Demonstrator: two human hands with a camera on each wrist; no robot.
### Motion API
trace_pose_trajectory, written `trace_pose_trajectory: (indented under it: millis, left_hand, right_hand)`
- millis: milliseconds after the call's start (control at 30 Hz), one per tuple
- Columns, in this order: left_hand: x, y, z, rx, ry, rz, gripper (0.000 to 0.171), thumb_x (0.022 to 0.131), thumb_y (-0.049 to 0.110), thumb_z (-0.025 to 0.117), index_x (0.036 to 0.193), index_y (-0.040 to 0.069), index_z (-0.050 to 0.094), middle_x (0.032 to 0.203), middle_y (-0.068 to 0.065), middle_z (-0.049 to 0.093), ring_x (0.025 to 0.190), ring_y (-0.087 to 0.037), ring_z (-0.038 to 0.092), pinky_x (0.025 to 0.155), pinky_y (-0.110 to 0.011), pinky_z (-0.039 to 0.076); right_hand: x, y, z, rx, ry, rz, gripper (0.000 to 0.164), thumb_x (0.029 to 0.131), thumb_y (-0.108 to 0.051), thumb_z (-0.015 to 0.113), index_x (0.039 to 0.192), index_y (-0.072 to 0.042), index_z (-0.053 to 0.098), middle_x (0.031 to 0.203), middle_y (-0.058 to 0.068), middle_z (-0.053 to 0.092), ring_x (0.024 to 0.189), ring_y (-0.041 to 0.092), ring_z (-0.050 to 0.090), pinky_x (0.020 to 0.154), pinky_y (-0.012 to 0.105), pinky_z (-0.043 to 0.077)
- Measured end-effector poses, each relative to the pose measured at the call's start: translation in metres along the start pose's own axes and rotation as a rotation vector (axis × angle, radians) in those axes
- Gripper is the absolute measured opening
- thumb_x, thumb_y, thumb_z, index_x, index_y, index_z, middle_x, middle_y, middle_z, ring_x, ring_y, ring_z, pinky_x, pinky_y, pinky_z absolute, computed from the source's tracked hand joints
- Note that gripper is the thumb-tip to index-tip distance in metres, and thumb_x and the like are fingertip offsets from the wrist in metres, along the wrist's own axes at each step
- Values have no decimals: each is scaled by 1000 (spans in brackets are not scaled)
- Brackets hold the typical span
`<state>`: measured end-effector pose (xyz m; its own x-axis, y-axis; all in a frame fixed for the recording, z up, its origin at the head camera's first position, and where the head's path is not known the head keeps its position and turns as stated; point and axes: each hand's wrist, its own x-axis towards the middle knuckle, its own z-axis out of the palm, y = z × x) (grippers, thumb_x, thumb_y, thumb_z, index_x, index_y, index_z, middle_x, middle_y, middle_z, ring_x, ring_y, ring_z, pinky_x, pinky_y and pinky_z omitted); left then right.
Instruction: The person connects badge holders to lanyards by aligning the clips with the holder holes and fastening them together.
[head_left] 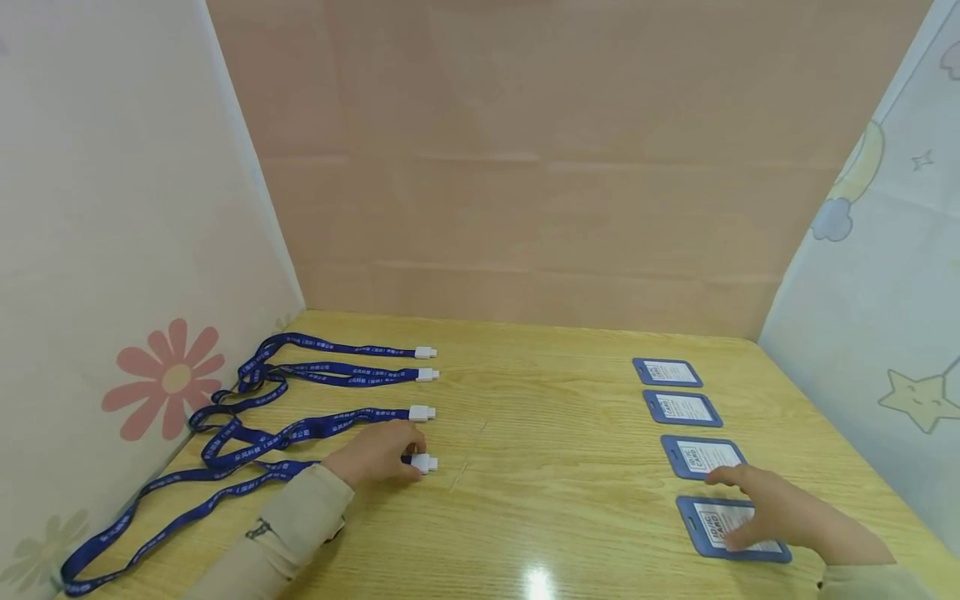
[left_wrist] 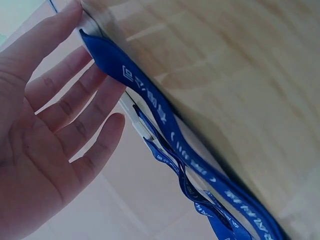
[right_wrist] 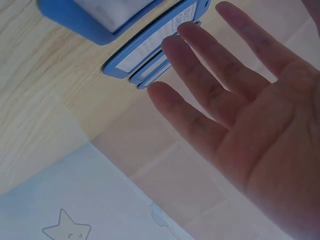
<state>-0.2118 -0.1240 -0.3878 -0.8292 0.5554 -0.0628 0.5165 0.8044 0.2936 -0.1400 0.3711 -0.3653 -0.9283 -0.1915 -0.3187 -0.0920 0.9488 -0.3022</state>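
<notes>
Beige sleeves (head_left: 277,537) enter along the near side of the head view, each leading to one hand. At left on the desk (head_left: 555,467), my left hand (head_left: 378,454) sets thumb and index finger at either side of the nearest white connector (head_left: 424,463), which ends the nearest navy lanyard (head_left: 292,469); I cannot tell whether they pinch it. My right hand (head_left: 791,508) is spread over the nearest card holder (head_left: 718,522), which lies flat.

Arrangement: three other white connectors (head_left: 422,413) and three other card holders (head_left: 682,408) complete two separate columns. Connector tips point right and holder slots face left, presumably to keep each end exposed and individually reachable. All lanyards trail leftwards, probably to hold the loops off the centre; some overlap and may snag.

Clearance: I have bare desk between the columns, ample for either hand. Behind the farthest items, the pink-beige backdrop (head_left: 540,183) limits reach. On the right, the patterned panel (head_left: 892,308) bounds the desk. One lanyard loop lies close to the left desk edge, where room is tight
</notes>
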Motion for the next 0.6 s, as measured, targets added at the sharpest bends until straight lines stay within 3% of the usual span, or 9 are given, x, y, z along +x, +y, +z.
trace_pose_trajectory:
  millis: [267,600]
  left_hand:
    - [3,-2,2,1,-15,-42,25,75,29,77,91,11,69,80,7,60,72,-9,46,69,-28,44]
    - [2,-2,-1,9,16,-9,22,78,27,75,91,12,67,81,6,59,70,-8,46,66,-27,42]
  right_hand:
    - [1,3,8,-25,14,40,76,53,-29,86,120,-8,56,122,32,52,112,54,46,88,64,39]
    - [0,4,13,-51,13,67,72,51,-24,88,114,-12,57,116,23,56,97,33,54,84,62,43]
